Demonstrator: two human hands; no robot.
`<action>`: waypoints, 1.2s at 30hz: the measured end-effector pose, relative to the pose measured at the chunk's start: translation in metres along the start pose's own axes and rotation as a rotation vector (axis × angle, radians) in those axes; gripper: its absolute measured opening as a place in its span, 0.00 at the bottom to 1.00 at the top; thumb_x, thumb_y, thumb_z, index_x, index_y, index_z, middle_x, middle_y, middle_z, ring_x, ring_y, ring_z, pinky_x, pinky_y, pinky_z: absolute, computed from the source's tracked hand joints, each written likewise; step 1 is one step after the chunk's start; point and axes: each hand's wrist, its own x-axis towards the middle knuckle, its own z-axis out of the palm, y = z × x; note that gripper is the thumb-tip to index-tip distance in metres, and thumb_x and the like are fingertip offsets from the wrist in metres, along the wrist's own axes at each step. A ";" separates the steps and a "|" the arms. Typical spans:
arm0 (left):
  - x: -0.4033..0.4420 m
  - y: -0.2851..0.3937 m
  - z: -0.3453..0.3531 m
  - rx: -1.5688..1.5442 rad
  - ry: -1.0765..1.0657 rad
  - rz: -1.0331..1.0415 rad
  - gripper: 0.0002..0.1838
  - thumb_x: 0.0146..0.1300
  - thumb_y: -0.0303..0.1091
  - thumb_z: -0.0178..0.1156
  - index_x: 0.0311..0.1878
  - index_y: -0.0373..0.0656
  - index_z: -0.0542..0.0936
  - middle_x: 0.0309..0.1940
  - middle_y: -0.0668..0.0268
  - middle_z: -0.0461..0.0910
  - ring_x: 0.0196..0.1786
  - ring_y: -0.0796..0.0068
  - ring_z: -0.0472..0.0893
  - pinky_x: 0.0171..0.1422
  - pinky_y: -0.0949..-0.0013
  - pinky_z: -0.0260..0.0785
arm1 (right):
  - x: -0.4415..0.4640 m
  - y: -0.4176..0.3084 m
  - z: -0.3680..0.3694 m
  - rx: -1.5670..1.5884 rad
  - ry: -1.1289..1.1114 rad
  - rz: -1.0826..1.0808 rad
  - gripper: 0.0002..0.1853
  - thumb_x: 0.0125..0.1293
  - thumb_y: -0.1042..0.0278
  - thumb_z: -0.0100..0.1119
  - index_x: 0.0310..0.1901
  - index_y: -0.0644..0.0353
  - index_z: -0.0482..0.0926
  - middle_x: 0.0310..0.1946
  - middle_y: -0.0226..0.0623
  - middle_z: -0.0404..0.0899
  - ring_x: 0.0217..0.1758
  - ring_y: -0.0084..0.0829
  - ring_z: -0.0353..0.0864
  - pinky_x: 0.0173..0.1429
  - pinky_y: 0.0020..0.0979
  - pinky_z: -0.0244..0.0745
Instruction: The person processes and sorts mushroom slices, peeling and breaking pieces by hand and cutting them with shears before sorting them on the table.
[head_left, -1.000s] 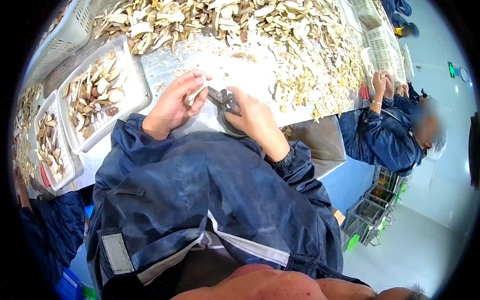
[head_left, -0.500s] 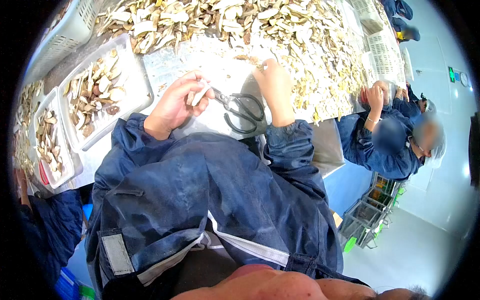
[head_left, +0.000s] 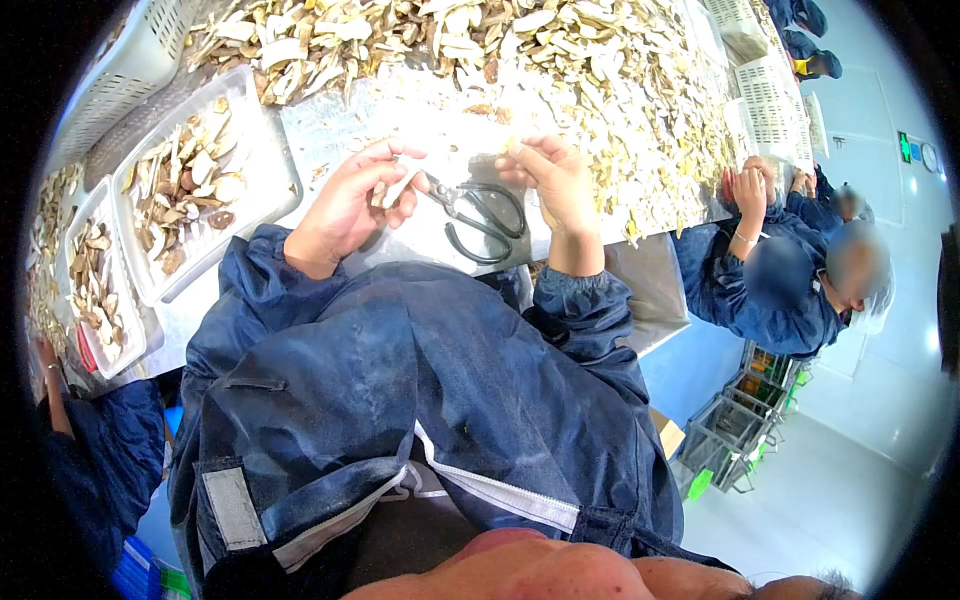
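Observation:
My left hand [head_left: 355,200] is closed around a pale dried mushroom slice [head_left: 398,188], held above the tabletop. My right hand [head_left: 557,180] pinches a small yellowish mushroom slice [head_left: 513,146] between thumb and fingertips; glare blurs its outline. Between the two hands lies a pair of black-handled scissors [head_left: 488,222], touched by neither hand. Beyond them spreads a large heap of sliced dried mushrooms [head_left: 450,40], which runs along the far side and down to the right.
At left stand a white tray [head_left: 285,180] and a narrower tray [head_left: 140,320], both with mushroom slices. A white perforated basket [head_left: 125,90] is at upper left, another basket [head_left: 775,110] at upper right. Co-workers [head_left: 790,270] sit at the right; another person's sleeve [head_left: 110,450] shows at left.
My right hand has drawn back from the heap's edge toward me and now pinches a small slice. The left hand has stayed almost still with its slice.

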 end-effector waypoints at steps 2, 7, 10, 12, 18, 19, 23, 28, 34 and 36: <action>0.002 -0.002 -0.004 0.004 -0.011 0.000 0.12 0.71 0.31 0.54 0.54 0.40 0.75 0.37 0.58 0.82 0.28 0.74 0.79 0.24 0.76 0.70 | -0.002 -0.001 0.002 0.003 0.008 0.017 0.12 0.69 0.73 0.62 0.51 0.69 0.80 0.36 0.38 0.85 0.36 0.25 0.85 0.41 0.24 0.80; 0.001 -0.005 0.005 -0.003 -0.021 -0.068 0.15 0.76 0.41 0.49 0.55 0.41 0.75 0.43 0.58 0.82 0.33 0.72 0.81 0.25 0.75 0.71 | -0.013 -0.010 0.025 -0.051 -0.130 -0.019 0.12 0.69 0.70 0.64 0.50 0.68 0.82 0.35 0.36 0.86 0.35 0.23 0.84 0.40 0.23 0.80; -0.002 -0.008 0.009 -0.049 -0.006 -0.141 0.20 0.79 0.47 0.44 0.56 0.42 0.75 0.47 0.58 0.81 0.34 0.72 0.80 0.25 0.75 0.71 | -0.018 -0.015 0.049 -0.218 -0.292 -0.050 0.16 0.69 0.67 0.63 0.54 0.66 0.83 0.35 0.39 0.87 0.34 0.29 0.86 0.39 0.27 0.80; -0.003 -0.005 0.009 -0.014 -0.027 -0.137 0.19 0.79 0.45 0.45 0.57 0.41 0.75 0.45 0.59 0.81 0.33 0.73 0.79 0.24 0.76 0.70 | 0.005 -0.013 0.042 -0.655 -0.006 -0.341 0.16 0.67 0.66 0.64 0.53 0.63 0.83 0.36 0.43 0.86 0.35 0.38 0.86 0.40 0.33 0.80; 0.001 -0.009 -0.003 -0.020 -0.095 -0.072 0.13 0.77 0.38 0.49 0.47 0.38 0.77 0.40 0.59 0.81 0.26 0.76 0.77 0.21 0.77 0.67 | 0.042 0.000 0.017 -1.199 0.278 -0.554 0.14 0.61 0.65 0.66 0.45 0.62 0.85 0.34 0.47 0.81 0.39 0.48 0.83 0.44 0.43 0.78; 0.001 -0.009 -0.004 -0.013 -0.100 -0.066 0.13 0.77 0.38 0.49 0.47 0.38 0.77 0.39 0.59 0.82 0.27 0.75 0.78 0.22 0.77 0.68 | 0.042 -0.002 0.017 -1.175 0.267 -0.511 0.14 0.61 0.65 0.65 0.46 0.62 0.85 0.34 0.47 0.81 0.39 0.46 0.83 0.44 0.42 0.78; 0.001 -0.010 -0.004 -0.006 -0.076 -0.068 0.12 0.76 0.38 0.50 0.47 0.39 0.77 0.39 0.60 0.82 0.32 0.75 0.81 0.26 0.75 0.72 | 0.030 -0.008 0.017 -0.683 0.227 -0.330 0.13 0.66 0.67 0.61 0.46 0.66 0.84 0.35 0.44 0.85 0.34 0.34 0.84 0.40 0.32 0.78; 0.004 -0.011 -0.004 -0.008 -0.046 -0.078 0.12 0.76 0.39 0.51 0.50 0.41 0.77 0.40 0.62 0.82 0.35 0.74 0.82 0.30 0.73 0.74 | 0.017 -0.012 0.020 0.037 0.052 -0.003 0.12 0.72 0.66 0.56 0.44 0.67 0.81 0.34 0.38 0.84 0.32 0.23 0.80 0.39 0.24 0.75; 0.001 -0.007 0.001 -0.110 -0.038 -0.107 0.14 0.77 0.40 0.50 0.54 0.41 0.76 0.42 0.61 0.83 0.38 0.72 0.82 0.33 0.71 0.74 | -0.003 -0.015 0.054 -0.039 -0.124 0.018 0.12 0.72 0.66 0.58 0.45 0.67 0.82 0.30 0.33 0.83 0.29 0.20 0.78 0.36 0.22 0.73; 0.002 -0.007 0.003 -0.149 -0.026 -0.127 0.15 0.77 0.41 0.49 0.55 0.41 0.76 0.42 0.61 0.82 0.37 0.72 0.82 0.32 0.72 0.74 | -0.011 -0.018 0.069 -0.220 -0.315 -0.012 0.13 0.71 0.65 0.60 0.48 0.65 0.84 0.27 0.29 0.82 0.29 0.18 0.76 0.35 0.22 0.71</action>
